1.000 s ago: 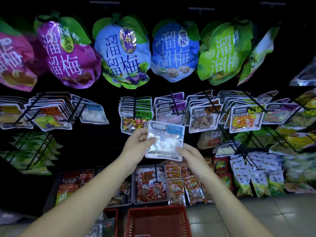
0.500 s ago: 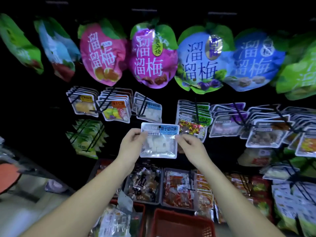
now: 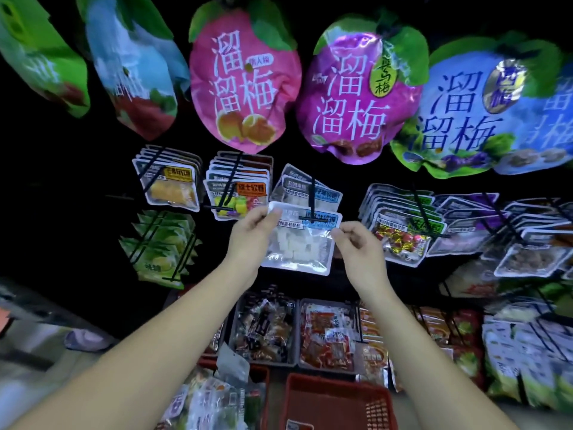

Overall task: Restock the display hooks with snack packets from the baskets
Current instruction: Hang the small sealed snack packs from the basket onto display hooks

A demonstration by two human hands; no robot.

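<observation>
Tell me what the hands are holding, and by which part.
Both hold one clear packet of white cubes. The left hand pinches its upper left corner; the right hand pinches its right edge near the top.

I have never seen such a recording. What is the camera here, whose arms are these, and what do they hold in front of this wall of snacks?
There is no machine: these are a person's two bare arms, filmed by one wide camera worn on the head, looking forward and down. The left hand and the right hand pinch the two sides of a clear packet of white cubes, held at the tip of a black hook where matching packets hang. Big plum bags hang above; a red basket stands below.
</observation>
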